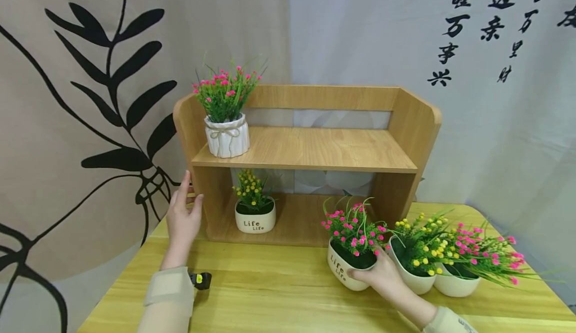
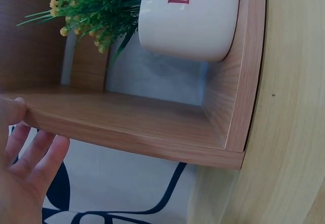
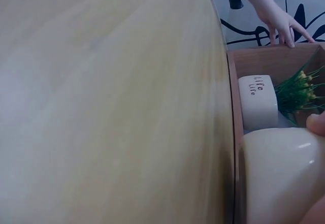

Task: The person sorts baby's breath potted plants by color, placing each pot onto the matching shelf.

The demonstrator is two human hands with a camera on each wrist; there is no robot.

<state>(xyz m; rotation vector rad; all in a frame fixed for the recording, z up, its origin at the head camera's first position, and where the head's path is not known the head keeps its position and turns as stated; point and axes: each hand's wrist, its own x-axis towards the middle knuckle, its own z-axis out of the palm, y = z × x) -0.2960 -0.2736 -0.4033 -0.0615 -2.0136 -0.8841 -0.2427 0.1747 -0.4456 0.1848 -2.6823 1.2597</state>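
Note:
My right hand (image 1: 382,273) grips a white "Life" flower pot (image 1: 340,268) with pink flowers, its thumb on the front of the pot. The pot tilts in front of the shelf's lower right part; in the right wrist view the white pot (image 3: 284,173) fills the lower right corner. My left hand (image 1: 183,220) rests at the left side panel of the wooden shelf (image 1: 310,148). In the left wrist view, its thumb touches the panel's front edge and its fairly straight, spread fingers (image 2: 48,165) lie along the outer side.
A ribbed white pot (image 1: 227,137) with pink flowers stands on the upper shelf at left. Below it sits a yellow-flowered "Life" pot (image 1: 255,220). Two more white pots, one yellow-flowered (image 1: 411,270) and one pink-flowered (image 1: 456,283), stand on the table (image 1: 261,293) at right.

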